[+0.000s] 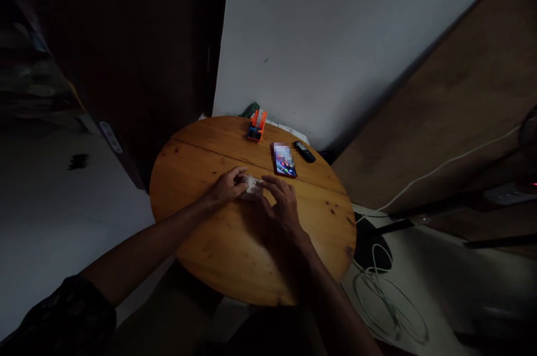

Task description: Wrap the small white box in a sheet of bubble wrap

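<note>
Both my hands rest on a round wooden table [210, 233], meeting over a small white object [254, 185] at its middle. My left hand [226, 185] has its fingers curled onto the left end of that object. My right hand [281, 202] lies with fingers bent over its right end. What the white thing is cannot be made out in the dim light. Just beyond my right hand lies a smartphone [284, 160] with a lit screen.
An orange and blue tool [256, 124] sits at the far table edge and a small black device [304, 152] lies right of the phone. A white wall stands behind. White cables [384, 294] coil on the floor to the right, beside a leaning wooden board [453, 104].
</note>
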Motion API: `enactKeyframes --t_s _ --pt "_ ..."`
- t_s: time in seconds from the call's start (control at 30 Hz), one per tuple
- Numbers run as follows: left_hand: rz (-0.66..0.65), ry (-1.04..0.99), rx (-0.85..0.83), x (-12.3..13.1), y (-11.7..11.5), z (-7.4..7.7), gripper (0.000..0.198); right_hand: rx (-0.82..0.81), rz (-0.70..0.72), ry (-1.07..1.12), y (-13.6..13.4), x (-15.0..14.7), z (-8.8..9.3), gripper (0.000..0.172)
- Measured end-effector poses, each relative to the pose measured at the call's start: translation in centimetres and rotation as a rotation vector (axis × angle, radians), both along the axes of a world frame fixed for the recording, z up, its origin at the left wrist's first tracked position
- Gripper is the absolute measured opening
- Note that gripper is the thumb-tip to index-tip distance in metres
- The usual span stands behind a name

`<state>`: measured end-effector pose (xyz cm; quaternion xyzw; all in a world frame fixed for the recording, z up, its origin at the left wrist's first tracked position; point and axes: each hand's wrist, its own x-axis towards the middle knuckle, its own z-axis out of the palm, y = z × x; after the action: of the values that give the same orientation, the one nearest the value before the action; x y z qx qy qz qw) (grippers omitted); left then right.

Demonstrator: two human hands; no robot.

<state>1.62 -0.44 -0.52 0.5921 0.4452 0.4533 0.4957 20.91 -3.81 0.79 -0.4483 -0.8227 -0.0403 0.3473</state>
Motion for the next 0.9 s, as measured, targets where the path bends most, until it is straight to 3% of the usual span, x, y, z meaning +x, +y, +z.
enactKeyframes --t_s 0.23,0.43,0.6,0.9 --pt "0.022 0.057 -0.004 0.1 -0.1 0.3 0.058 -0.079 -0.048 0.035 0.7 -0.6 0.3 0.014" --pt "-0.015 0.056 -0.031 0.0 -0.5 1.0 0.062 -0.103 -0.044 0.218 2.1 -0.7 2.2 0.016" --pt "-0.026 0.026 -0.044 0.0 -0.6 0.7 0.07 -0.169 -0.05 0.286 4.6 -0.5 3.7 0.017" --pt "-0.221 -0.223 -0.083 0.1 -0.9 0.4 0.086 -0.208 -0.102 0.221 8.5 0.0 6.3 0.016"
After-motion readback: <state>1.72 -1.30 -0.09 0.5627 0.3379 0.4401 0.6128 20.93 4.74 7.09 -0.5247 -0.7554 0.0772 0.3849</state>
